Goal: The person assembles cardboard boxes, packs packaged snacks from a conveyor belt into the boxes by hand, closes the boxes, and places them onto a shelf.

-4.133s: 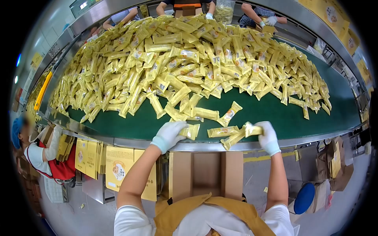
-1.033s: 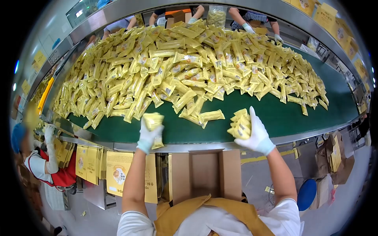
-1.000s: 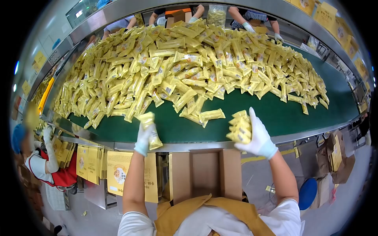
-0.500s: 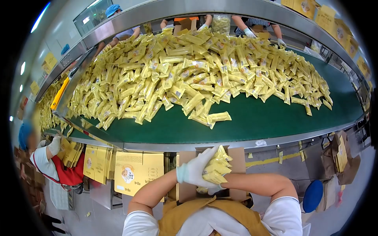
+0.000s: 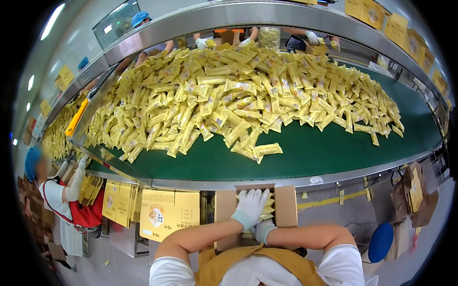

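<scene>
Yellow packets point(image 5: 269, 210), shiny and pillow-shaped, are partly hidden inside the open brown cardboard box point(image 5: 286, 206), on the near side of the smooth green belt point(image 5: 210, 161). They are overlaid by the white-gloved left hand point(image 5: 252, 205), spread fairly flat; the right hand point(image 5: 263, 231) is tucked lower, half concealed. How far either is closed, and whether anything is gripped, cannot be told. Beyond, a crinkled heap point(image 5: 238, 95) is borne by the belt.

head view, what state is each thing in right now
Cardboard box: open, packets inside
Left hand: gloved, at box opening, grip unclear
Right hand: gloved, at box opening, grip unclear
Packet pile: loosely heaped
Green belt: partly covered
Printed cartons: flat
Blue seat: unoccupied
Ceiling light: lit
</scene>
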`<state>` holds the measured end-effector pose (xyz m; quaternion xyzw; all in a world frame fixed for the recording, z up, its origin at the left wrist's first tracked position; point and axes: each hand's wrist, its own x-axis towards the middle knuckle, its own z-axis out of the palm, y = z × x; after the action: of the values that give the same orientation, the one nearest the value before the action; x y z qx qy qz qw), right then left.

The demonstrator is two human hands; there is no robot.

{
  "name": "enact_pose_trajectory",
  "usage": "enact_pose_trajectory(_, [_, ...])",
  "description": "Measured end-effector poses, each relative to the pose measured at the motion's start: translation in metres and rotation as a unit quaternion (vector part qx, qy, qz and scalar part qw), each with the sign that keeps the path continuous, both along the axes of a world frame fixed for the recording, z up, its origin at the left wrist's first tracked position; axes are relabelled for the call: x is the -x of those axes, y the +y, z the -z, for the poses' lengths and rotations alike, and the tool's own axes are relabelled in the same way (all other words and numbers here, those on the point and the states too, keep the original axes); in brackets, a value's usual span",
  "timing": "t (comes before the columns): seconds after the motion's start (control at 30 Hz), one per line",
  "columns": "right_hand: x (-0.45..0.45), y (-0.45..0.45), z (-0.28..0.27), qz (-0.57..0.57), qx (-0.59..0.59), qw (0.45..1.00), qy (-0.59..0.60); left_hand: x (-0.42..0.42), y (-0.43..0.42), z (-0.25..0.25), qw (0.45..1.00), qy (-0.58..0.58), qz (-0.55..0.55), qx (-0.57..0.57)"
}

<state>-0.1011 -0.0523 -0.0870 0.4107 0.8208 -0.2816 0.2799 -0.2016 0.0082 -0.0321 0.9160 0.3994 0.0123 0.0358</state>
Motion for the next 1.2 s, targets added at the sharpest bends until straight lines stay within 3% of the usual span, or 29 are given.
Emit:
enact_pose_trajectory(0.07, [0.012,-0.01,0.006,0.041,-0.056,0.997,-0.024,-0.009,0.005,0.022,0.996,0.088,0.012,0.003])
enact_pose_trajectory(0.13, [0.018,-0.007,0.007,-0.005,-0.025,0.997,-0.066,-0.021,0.008,0.038,0.983,0.18,0.011,0.04])
enact_pose_trajectory(0.23, [0.016,0.007,-0.019,-0.061,0.011,0.995,-0.072,-0.018,0.021,0.063,0.981,0.15,0.045,0.119])
enact_pose_trajectory(0.27, [0.011,0.015,-0.035,-0.081,0.034,0.995,-0.052,-0.018,0.033,0.025,0.95,0.198,0.075,0.228])
enact_pose_trajectory(0.3, [-0.005,0.034,-0.07,-0.107,0.081,0.991,-0.009,-0.011,0.04,0.029,0.943,0.198,0.107,0.246])
enact_pose_trajectory(0.33, [-0.022,0.054,-0.104,-0.131,0.126,0.983,0.034,-0.009,0.05,-0.004,0.918,0.21,0.147,0.303])
enact_pose_trajectory(0.37, [-0.043,0.073,-0.13,-0.083,0.194,0.965,0.153,-0.004,0.064,-0.047,0.887,0.224,0.185,0.359])
enact_pose_trajectory(0.4, [-0.068,0.087,-0.144,0.008,0.263,0.927,0.266,0.009,0.085,-0.067,0.856,0.139,0.193,0.46])
enact_pose_trajectory(0.43, [-0.093,0.096,-0.148,0.107,0.254,0.892,0.359,0.026,0.106,-0.083,0.808,0.052,0.195,0.553])
enact_pose_trajectory(0.5, [-0.134,0.136,-0.165,0.165,0.087,0.878,0.44,0.061,0.132,-0.124,0.75,-0.211,0.211,0.59])
enact_pose_trajectory(0.57, [-0.15,0.176,-0.159,0.336,-0.023,0.815,0.471,0.077,0.176,-0.125,0.789,-0.315,0.192,0.491])
enact_pose_trajectory(0.6, [-0.152,0.201,-0.15,0.319,-0.136,0.797,0.495,0.068,0.193,-0.118,0.837,-0.354,0.065,0.411])
enact_pose_trajectory(0.63, [-0.153,0.233,-0.128,0.324,-0.177,0.799,0.475,0.055,0.21,-0.109,0.864,-0.383,-0.063,0.321])
enact_pose_trajectory(0.7, [-0.143,0.284,-0.117,0.284,-0.297,0.82,0.399,0.034,0.257,-0.08,0.937,-0.295,-0.151,0.112])
enact_pose_trajectory(0.8, [-0.123,0.363,-0.08,0.256,-0.334,0.85,0.317,0.001,0.314,-0.041,0.956,-0.209,-0.206,0.027])
enact_pose_trajectory(0.9, [-0.083,0.383,-0.108,0.344,-0.39,0.853,0.046,-0.026,0.338,-0.027,0.95,-0.154,-0.272,-0.005])
enact_pose_trajectory(1.03, [-0.086,0.409,-0.091,0.352,-0.349,0.868,0.009,-0.03,0.338,-0.027,0.966,-0.071,-0.247,-0.017])
enact_pose_trajectory(1.13, [-0.089,0.396,-0.089,0.34,-0.347,0.874,0.021,-0.013,0.333,0.0,0.964,-0.163,-0.202,-0.062])
enact_pose_trajectory(1.2, [-0.086,0.378,-0.083,0.305,-0.284,0.909,0.0,0.001,0.319,0.007,0.968,-0.173,-0.18,-0.026])
